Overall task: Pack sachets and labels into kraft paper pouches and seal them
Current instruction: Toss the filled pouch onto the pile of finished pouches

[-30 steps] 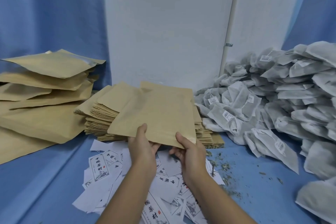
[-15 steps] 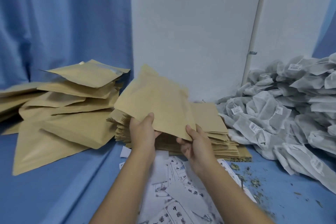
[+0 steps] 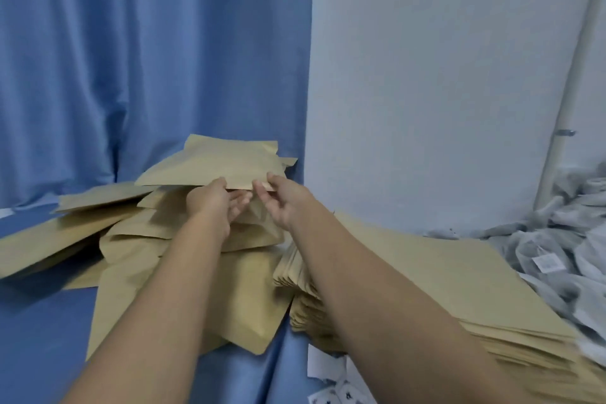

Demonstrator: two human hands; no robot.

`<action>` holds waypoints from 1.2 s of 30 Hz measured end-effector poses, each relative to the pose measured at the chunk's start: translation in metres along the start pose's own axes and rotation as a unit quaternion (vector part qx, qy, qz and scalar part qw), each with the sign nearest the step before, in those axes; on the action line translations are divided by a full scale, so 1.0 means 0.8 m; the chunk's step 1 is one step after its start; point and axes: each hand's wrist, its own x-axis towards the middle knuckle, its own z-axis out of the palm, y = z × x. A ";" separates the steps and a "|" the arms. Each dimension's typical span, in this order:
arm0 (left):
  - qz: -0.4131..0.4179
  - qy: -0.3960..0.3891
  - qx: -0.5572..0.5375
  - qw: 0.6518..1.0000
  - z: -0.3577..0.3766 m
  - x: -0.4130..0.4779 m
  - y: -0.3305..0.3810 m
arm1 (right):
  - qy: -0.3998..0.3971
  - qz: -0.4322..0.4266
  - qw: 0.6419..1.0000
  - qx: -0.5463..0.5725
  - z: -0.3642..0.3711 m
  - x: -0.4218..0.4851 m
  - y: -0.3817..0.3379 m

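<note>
The kraft pouch (image 3: 213, 167) lies flat on top of the pile of filled pouches (image 3: 131, 239). Its far edge is near the blue curtain (image 3: 147, 59) and the corner of the white wall (image 3: 442, 75). Bare counter (image 3: 39, 321) shows at the near left. The right side is crowded by the stack of flat pouches (image 3: 442, 279), the grey sachets (image 3: 564, 259) and a few labels (image 3: 331, 380).

The right hand (image 3: 282, 197) pinches the pouch's near edge, thumb above and fingers below. The left hand (image 3: 213, 203) has a loose grip: its thumb touches that edge and its fingers are spread, relaxed, underneath.
</note>
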 end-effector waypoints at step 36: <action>0.253 0.054 0.097 0.961 0.050 -0.276 -0.204 | 0.088 -0.438 0.662 -0.601 -0.320 -0.212 -0.048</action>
